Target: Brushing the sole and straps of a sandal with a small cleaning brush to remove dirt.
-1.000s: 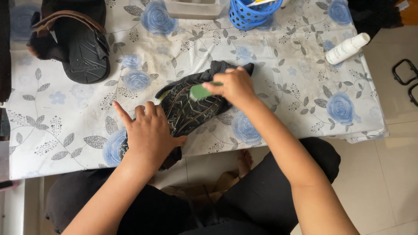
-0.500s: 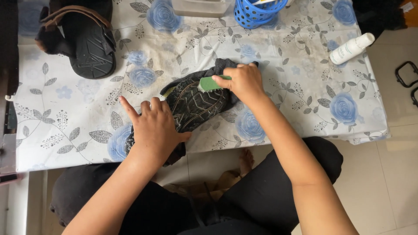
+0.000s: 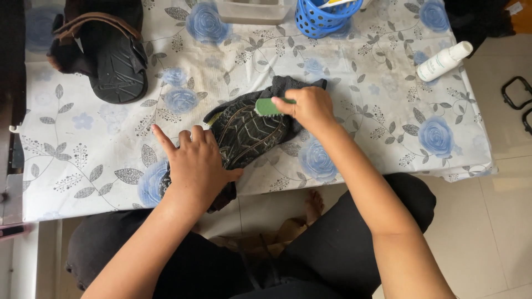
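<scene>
One table [image 3: 100,144] fills the upper frame, bare cloth at left and right. Two shoes: one [image 3: 111,61] upper left, one [image 3: 244,133] sole-up at the near edge. Left hand [image 3: 197,166] presses it, fingers spread; right hand [image 3: 310,108] grips one green brush [image 3: 266,107], now shifted up-right. One basket [image 3: 327,16], one bottle [image 3: 443,61].

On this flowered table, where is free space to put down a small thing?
The widest bare patch of the tablecloth lies between the sandal and the left hand. Another lies right of the right hand, below the white bottle. It is crowded at the far edge, by the blue basket and clear box.
</scene>
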